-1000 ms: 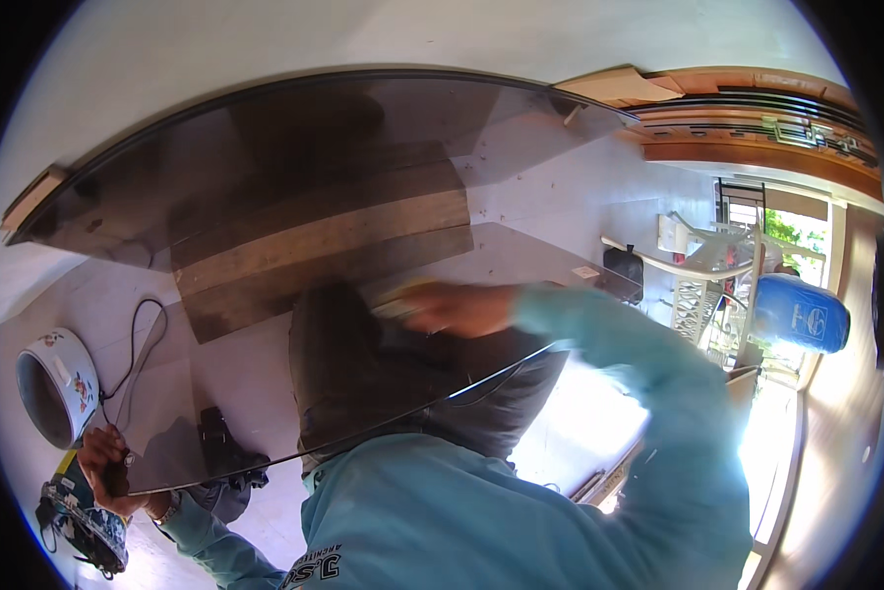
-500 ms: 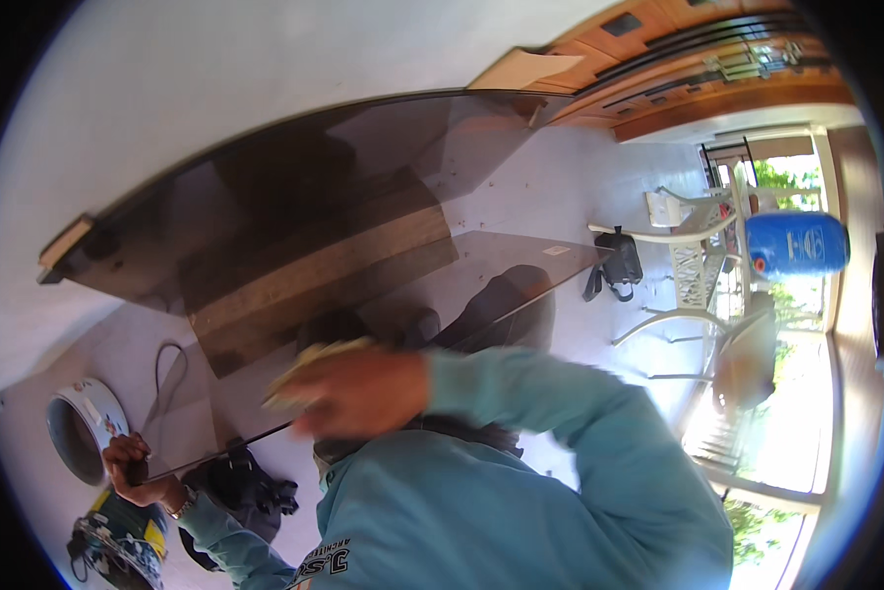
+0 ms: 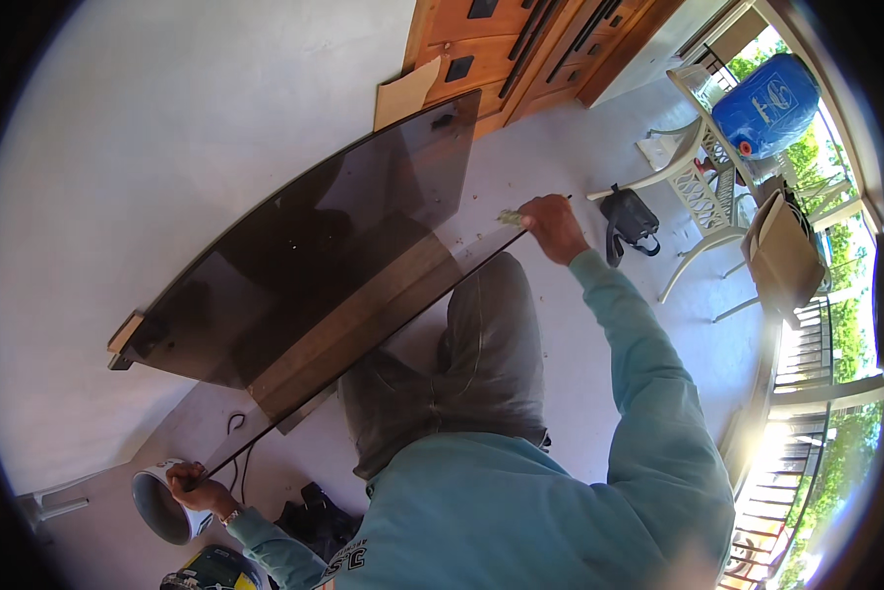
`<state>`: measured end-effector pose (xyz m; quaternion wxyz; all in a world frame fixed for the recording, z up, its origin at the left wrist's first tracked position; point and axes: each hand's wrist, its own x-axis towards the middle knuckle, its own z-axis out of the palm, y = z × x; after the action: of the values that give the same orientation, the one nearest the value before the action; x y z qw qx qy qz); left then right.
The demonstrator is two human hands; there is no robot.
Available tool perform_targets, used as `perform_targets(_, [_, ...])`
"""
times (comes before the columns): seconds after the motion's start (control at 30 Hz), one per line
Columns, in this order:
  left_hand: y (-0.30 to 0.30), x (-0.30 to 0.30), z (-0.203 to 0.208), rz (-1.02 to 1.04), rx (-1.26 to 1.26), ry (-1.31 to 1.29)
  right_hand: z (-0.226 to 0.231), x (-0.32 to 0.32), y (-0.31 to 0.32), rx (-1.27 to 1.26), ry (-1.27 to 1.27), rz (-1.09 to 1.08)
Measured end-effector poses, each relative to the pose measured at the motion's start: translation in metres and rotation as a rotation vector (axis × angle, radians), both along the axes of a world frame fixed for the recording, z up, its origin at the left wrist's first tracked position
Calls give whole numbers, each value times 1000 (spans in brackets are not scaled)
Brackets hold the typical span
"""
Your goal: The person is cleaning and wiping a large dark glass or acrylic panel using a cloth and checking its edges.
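Observation:
A tinted glass panel (image 3: 383,341), seen nearly edge-on as a thin dark line, slants across in front of my legs. My left hand (image 3: 198,492) is closed round its lower left end. At the upper right end, my right hand (image 3: 555,228) grips the panel's edge, and a crumpled pale yellowish wad, perhaps a rag, (image 3: 510,216) sticks out by its fingers. Beyond it, a second dark tinted glass panel (image 3: 294,256) with a curved top leans against the white wall. A long brown wooden piece (image 3: 343,320) lies between the two panels.
A white rounded ceramic-looking vessel (image 3: 166,506) lies near my left hand, with a dark cable (image 3: 242,457) beside it. Black bags (image 3: 314,521) (image 3: 631,218) rest on the floor. Pale metal chairs (image 3: 698,197), a blue drum (image 3: 768,106) and wooden drawers (image 3: 491,49) stand right and behind.
My right hand has swung out from the panel's middle to its far right end, carrying the yellowish wad. The held panel has turned from showing its face to nearly edge-on.

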<state>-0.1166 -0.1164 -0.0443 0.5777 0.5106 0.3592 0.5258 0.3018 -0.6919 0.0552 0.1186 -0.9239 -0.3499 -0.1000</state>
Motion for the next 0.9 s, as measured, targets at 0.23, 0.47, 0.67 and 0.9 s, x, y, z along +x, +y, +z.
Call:
perform_targets(0.23, [18, 19, -3, 5, 117, 52, -20, 16, 33, -21, -40, -296])
perform_targets(0.47, [40, 30, 7, 118, 48, 86, -18, -192, 316, 305, 60, 390])
perform_targets(0.67, [53, 72, -7, 56, 25, 135, -24, -207, 363, 336, 68, 584])
perform_targets(0.9, [72, 36, 1, 122, -32, 254, -16, -94, 243, 200, -96, 305])
